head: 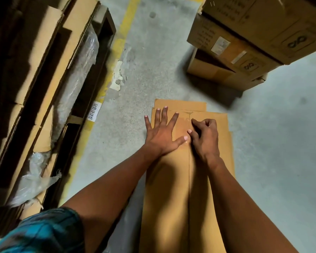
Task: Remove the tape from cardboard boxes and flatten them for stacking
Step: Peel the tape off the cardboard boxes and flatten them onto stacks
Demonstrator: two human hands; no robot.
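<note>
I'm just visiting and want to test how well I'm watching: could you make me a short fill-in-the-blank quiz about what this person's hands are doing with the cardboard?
1. The left hand lies flat, with fingers ____, on the flattened box.
2. The right hand picks with curled fingers at the clear ____ over the seam.
3. The flattened box lies on the concrete ____.
4. The stacked boxes stand to the person's ____.

Missing words: spread; tape; floor; right
</note>
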